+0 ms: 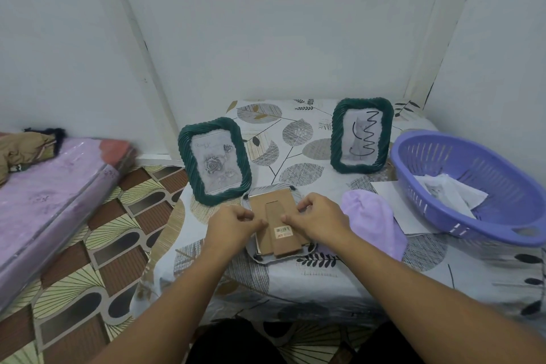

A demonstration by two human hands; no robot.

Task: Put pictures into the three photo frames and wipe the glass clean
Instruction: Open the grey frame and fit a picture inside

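Two green twisted-rim photo frames stand upright on the table: one with a rose picture [215, 160] at the left, one with a cat picture and black scribbles on its glass [362, 135] at the back right. A third frame [277, 221] lies face down in front of me, its brown cardboard back and stand facing up. My left hand [233, 223] pinches the left edge of that back. My right hand [320, 220] grips its right edge with curled fingers. A lilac cloth [373, 223] lies just right of my right hand.
A purple plastic basket [472, 186] at the right holds loose paper pictures [449, 192], and a white sheet [390, 195] lies beside it. The table carries a leaf-patterned cloth [295, 133]. A mattress [53, 201] lies on the floor at the left. White walls close the back.
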